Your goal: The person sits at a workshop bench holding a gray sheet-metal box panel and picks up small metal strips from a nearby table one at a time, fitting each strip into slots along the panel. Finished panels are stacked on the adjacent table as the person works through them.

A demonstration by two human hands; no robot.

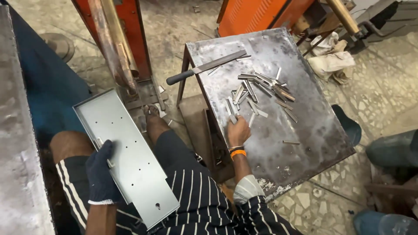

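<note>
Head view, looking down on a seated person in striped clothes.

Left hand [101,174]: dark glove, fingers wrapped over the long edge of a grey tray [126,156]. The tray is shallow, rectangular, punched with small holes, and lies slantwise across the person's lap.

Right hand [238,132]: bare, orange band at the wrist, resting on the near-left edge of the table [305,143]. Fingertips pinched narrow on one metal strip [232,114] at the near end of the pile.

Strips [261,89]: short, flat, silvery, heaped loosely mid-table; one stray piece [291,142] lies apart, nearer the person.

File [204,68]: black handle, long blade, lying at the table's far-left corner, handle overhanging.

Rags [331,61]: on the floor beyond the table.

Orange machine [257,15]: behind the table.
</note>
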